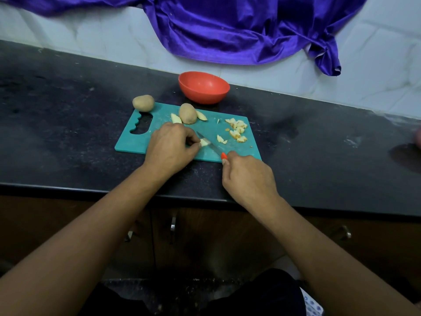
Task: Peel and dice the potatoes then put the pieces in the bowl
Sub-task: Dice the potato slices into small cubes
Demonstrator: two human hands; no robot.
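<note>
Dark stone tabletop (68,133) runs below a pale tiled wall draped with a purple cloth (239,30), and a teal cutting board (136,142) lies on it in front of the person. A red bowl (205,96) stands on the tabletop at 12 o'clock from the board, just beyond its far edge. One whole potato (143,103) sits at the board's 11 o'clock corner and a second potato (187,113) rests on the board near 12 o'clock, flanked by two pale wedges (176,118). Diced pieces (237,131) lie scattered towards 2 and 3 o'clock on the board. The left hand (170,147) is curled over the middle of the board, fingertips pinching a small potato piece (204,142) down. The right hand (248,176), at 5 o'clock, is closed round the orange handle of a knife (211,147) whose blade lies against that piece
</note>
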